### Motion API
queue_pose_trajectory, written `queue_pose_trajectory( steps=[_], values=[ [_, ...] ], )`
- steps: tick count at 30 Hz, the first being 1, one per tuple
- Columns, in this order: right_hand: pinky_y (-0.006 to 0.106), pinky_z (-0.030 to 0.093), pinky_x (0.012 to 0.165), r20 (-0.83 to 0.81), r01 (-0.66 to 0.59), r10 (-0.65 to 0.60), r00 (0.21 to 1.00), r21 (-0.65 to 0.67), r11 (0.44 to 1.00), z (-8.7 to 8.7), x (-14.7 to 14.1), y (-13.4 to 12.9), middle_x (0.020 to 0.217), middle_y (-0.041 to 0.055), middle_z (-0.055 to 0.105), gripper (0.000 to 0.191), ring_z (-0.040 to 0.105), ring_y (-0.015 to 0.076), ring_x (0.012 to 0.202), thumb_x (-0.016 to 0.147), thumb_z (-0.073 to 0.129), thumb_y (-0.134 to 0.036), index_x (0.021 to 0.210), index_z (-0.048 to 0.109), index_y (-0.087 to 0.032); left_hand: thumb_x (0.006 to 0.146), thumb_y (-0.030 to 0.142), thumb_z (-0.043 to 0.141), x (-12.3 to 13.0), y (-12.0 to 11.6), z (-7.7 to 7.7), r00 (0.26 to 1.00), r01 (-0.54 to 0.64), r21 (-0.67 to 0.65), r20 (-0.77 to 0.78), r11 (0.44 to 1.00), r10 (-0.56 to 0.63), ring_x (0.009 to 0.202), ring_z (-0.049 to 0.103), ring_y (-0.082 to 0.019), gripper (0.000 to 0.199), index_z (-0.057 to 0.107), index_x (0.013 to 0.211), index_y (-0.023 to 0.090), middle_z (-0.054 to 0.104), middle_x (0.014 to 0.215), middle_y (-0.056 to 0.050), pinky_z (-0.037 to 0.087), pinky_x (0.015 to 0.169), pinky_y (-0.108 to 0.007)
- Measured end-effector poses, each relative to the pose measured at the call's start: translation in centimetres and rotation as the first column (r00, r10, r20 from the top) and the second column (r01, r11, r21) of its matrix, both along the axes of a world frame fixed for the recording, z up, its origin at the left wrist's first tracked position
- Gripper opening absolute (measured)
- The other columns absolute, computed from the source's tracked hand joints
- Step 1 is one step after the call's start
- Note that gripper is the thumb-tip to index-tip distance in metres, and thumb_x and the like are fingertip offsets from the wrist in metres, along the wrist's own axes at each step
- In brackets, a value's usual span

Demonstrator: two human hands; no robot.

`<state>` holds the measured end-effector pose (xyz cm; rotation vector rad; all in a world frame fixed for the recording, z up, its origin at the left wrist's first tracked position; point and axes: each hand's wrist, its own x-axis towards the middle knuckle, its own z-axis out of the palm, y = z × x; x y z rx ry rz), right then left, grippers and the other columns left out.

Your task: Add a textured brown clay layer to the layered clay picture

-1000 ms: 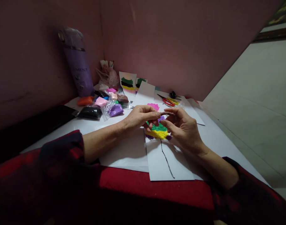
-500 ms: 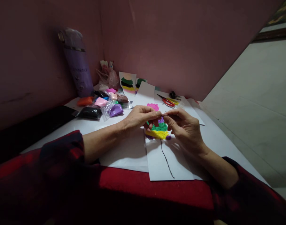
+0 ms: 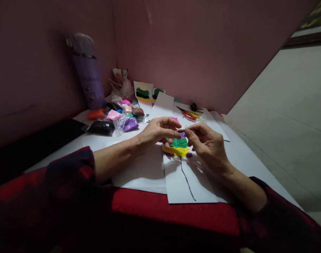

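A white card (image 3: 176, 182) lies at the table's front edge, with textured bands of pink, purple, green and yellow clay (image 3: 179, 142) and a thin black line running down from them. Over the upper part of the clay, my left hand (image 3: 160, 131) has its thumb and index finger apart, the thumb tip beside a small thin dark piece. My right hand (image 3: 206, 140) pinches something small and thin between thumb and index finger, too tiny to identify. Both hands' fingertips nearly meet above the card and hide part of the pink and purple clay.
Bagged clay lumps (image 3: 114, 115) lie at the left, near a purple bottle (image 3: 90, 80). Behind the hands are red scissors (image 3: 188, 115), a blank card (image 3: 163, 103) and a striped picture card (image 3: 143, 94). A pink wall rises behind.
The fingers of my left hand have parted from their pinch near my right fingertips. My right hand has barely moved.
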<state>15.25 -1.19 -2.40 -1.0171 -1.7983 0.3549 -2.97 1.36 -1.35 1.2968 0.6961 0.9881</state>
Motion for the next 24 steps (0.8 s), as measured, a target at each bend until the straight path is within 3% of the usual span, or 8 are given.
queue_pose_trajectory(
  steps=[6,11,17,24],
  values=[
    [0.024,0.043,0.045,-0.001,0.002,-0.002,1.0,0.0,1.0,0.02,0.0,-0.16,0.068,-0.0004,0.063,0.017,0.057,0.012,0.054,0.088,0.065,-0.034,0.084,0.064,-0.018,0.074,0.041,0.074,-0.01,-0.05,-0.07,0.997,0.064,-0.041,-0.033,0.997,-0.066,0.052,0.052,-0.008,0.032,0.067,0.081,0.01,0.063,0.071,-0.004,0.043,0.047,-0.021],
    [0.025,0.045,0.047,0.008,0.002,-0.002,1.0,-0.01,1.0,-0.14,0.01,-0.14,0.072,0.0011,0.066,0.016,0.061,0.0133,0.057,0.087,0.065,-0.033,0.086,0.066,-0.018,0.079,0.03,0.068,0.04,0.12,-0.23,0.998,0.049,-0.018,-0.043,0.999,-0.05,0.05,0.052,-0.007,0.022,0.065,0.071,0.009,0.063,0.066,-0.003,0.043,0.047,-0.02],
    [0.028,0.051,0.054,-0.022,-0.049,0.049,0.999,0.011,0.999,-0.38,0.04,0.1,0.085,0.005,0.073,0.022,0.07,0.018,0.07,0.083,0.07,-0.029,0.102,0.067,-0.017,0.081,0.026,0.064,0.0,0.14,-0.25,0.998,0.033,0.002,-0.048,0.999,-0.033,0.049,0.051,-0.007,0.019,0.064,0.071,0.009,0.063,0.065,-0.003,0.042,0.047,-0.019],
    [0.029,0.051,0.059,-0.004,-0.077,0.077,0.997,0.049,0.996,-0.47,0.03,0.24,0.084,0.0034,0.071,0.01,0.069,0.017,0.073,0.083,0.071,-0.024,0.092,0.07,-0.019,0.076,0.034,0.07,0.01,0.12,-0.39,0.994,0.048,0.038,-0.099,0.998,-0.044,0.05,0.051,-0.007,0.025,0.064,0.068,0.011,0.058,0.06,0.0,0.043,0.05,-0.021]
  ],
)
